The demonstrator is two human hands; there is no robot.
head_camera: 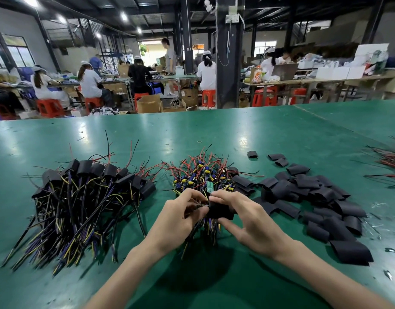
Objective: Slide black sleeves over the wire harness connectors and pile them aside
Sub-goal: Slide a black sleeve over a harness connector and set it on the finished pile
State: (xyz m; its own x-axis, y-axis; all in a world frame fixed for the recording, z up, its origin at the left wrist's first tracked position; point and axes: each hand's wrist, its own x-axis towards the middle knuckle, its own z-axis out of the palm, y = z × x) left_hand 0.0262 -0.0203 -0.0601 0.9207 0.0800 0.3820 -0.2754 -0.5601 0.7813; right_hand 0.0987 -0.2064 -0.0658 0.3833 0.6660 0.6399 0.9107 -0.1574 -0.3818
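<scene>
At the near centre of the green worktop (pixel 214 130), directly before the person, both hands meet over one piece of work.

1. Left hand (pixel 180 216): fingers curled, fingertips pinching the wires of one harness (pixel 208 228). Its purple, yellow and black leads trail down toward the person.
2. Right hand (pixel 243 217): thumb and first fingers closed round one black sleeve (pixel 221 211); little finger stretched out beneath.
3. Black sleeve: touching both hands. Long axis roughly left to right, left mouth facing the left hand's pinch. Fingers cover the join, so how far the connector sits inside cannot be told.
4. Unsleeved heap (pixel 205 175): red and black leads with blue and yellow parts, just beyond the hands. A small green board (pixel 210 186) stands directly above the fingertips; whether it belongs to the held harness or to the heap is unclear.
5. Loose sleeves (pixel 314 197): flat black pieces spread to the right, nearer the right hand.
6. Finished pile (pixel 91 188): sleeved harnesses to the left, well apart from the hands, nearer the left hand.

Assessment: sleeving appears to be under way. The coming move probably runs along the sleeve's own axis, leftward over the connector. Setting the piece aside then calls for a leftward reach, which favours the left hand.
</scene>
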